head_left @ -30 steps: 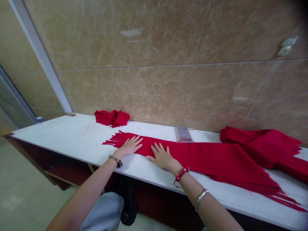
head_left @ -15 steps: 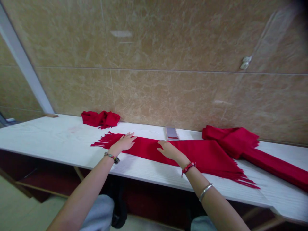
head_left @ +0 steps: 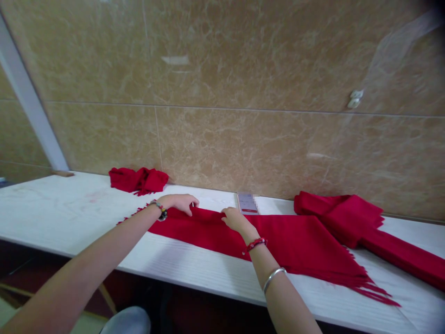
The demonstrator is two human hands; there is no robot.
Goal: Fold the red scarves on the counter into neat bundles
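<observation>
A red fringed scarf (head_left: 292,241) lies lengthwise along the white table, its right end fanned out in tassels and its left fringe partly covered by my left forearm. My left hand (head_left: 181,202) pinches the scarf's far edge between thumb and fingers. A short way to the right, my right hand (head_left: 237,219) grips the same far edge with its fingers curled. Between the two hands the edge is slightly raised from the table.
A crumpled red scarf (head_left: 139,180) sits against the wall at the back left. Another folded red scarf (head_left: 340,208) lies at the right, its long strip reaching the table's right side. A phone-like flat object (head_left: 246,203) lies behind the hands on the white table (head_left: 52,204).
Both hands have gone from lying flat on the scarf to gripping its far edge, which is now lifted a little. The view has shifted slightly.
</observation>
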